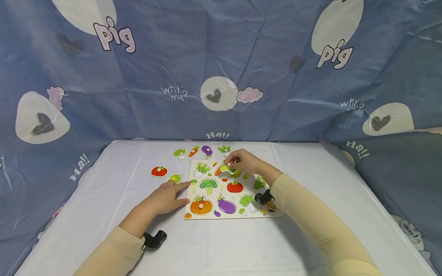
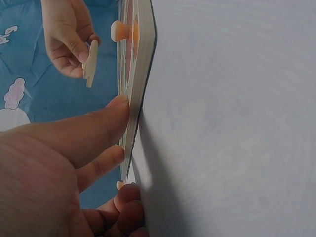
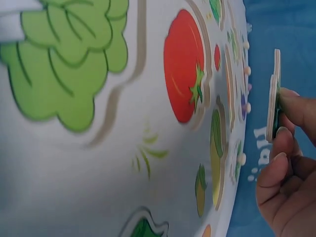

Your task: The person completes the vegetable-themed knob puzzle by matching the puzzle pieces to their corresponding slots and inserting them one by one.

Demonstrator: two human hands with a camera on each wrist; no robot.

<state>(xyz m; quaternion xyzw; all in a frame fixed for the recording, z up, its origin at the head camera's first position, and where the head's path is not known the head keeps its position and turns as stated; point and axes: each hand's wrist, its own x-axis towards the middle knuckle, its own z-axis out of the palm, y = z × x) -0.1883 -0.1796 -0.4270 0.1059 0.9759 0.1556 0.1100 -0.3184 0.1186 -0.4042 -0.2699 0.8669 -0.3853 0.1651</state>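
Observation:
My right hand (image 1: 241,160) pinches a thin wooden puzzle piece (image 3: 273,98) between thumb and fingers, above the far part of the vegetable puzzle board (image 1: 221,195). Green shows on the piece's face, but it stands nearly edge-on and I cannot tell which vegetable it is. At the board's left edge, my left hand (image 1: 169,197) rests its thumb (image 2: 116,118) and extended index finger against the rim. A pumpkin piece with a knob (image 1: 201,205) sits in the board's near left corner. Printed pictures of a tomato (image 3: 183,66), an eggplant (image 1: 226,205) and a broccoli (image 1: 208,185) show on the board.
Beyond the board lie a leafy green piece (image 1: 179,154), a carrot piece (image 1: 193,151), an eggplant piece (image 1: 206,151) and another leafy piece (image 1: 224,149). A tomato piece (image 1: 159,171) and a partly hidden yellow-green piece (image 1: 175,178) lie left. Blue printed cloth hangs around the white table.

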